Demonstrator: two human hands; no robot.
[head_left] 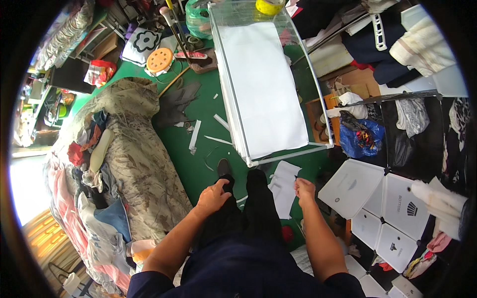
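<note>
My left hand (213, 197) hovers over my left thigh, its fingers loosely stretched and nothing in it. To the right of my legs, my right hand (304, 190) is closed in a pinch; a small dark tip shows at the fingers, too small to name. Just left of that hand, a creased white sheet (284, 191) lies on the green floor. Ahead of me stands a clear-topped table (263, 161) with a white tube frame. A long blank white sheet (266, 94) lies flat on it, and a yellow tape roll (270, 6) sits at its far end.
White paper strips (195, 136) and a grey cloth (180, 102) litter the floor. On the left is a patterned cover (134, 144) heaped with clothes. At right stand white panel cabinets (395, 198) and a blue bag (365, 139). An orange round stool (160, 60) is far left.
</note>
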